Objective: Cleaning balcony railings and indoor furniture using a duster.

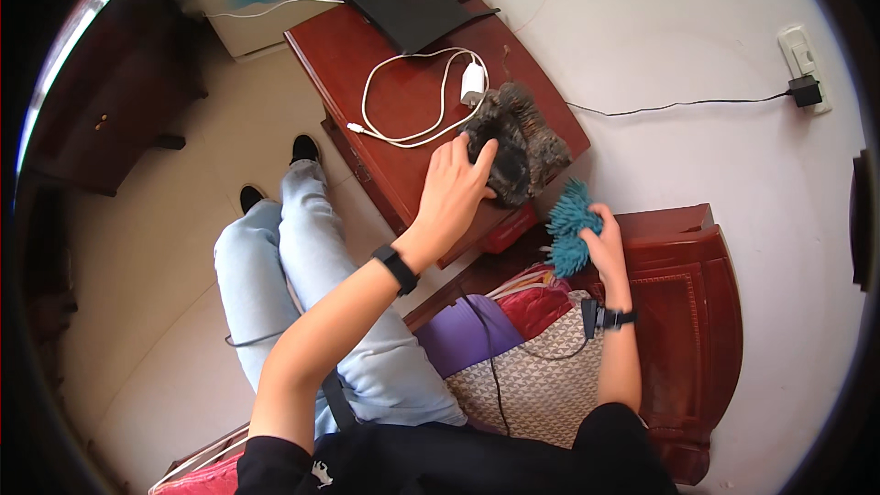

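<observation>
My left hand (453,185) reaches over the wooden cabinet top (401,94), its fingers bent against a dark, rough, stone-like ornament (507,158). This ornament has a smooth blackish hollow and a bumpy grey-brown back; it sits at the cabinet's near right corner. What the ornament depicts I cannot make out. In my right hand (603,243) is a teal chenille duster with thick soft tufts (571,220). The fingers close round its right side, and it hangs just off the cabinet corner, apart from the ornament.
A black router (403,2) with antennas stands at the cabinet's back. Beside the ornament lie a white charger (472,82) and its looped cable (367,101). A black adapter (805,91) is plugged into the wall socket. A carved wooden armrest (683,312) and a patterned cushion (527,385) are near my right arm.
</observation>
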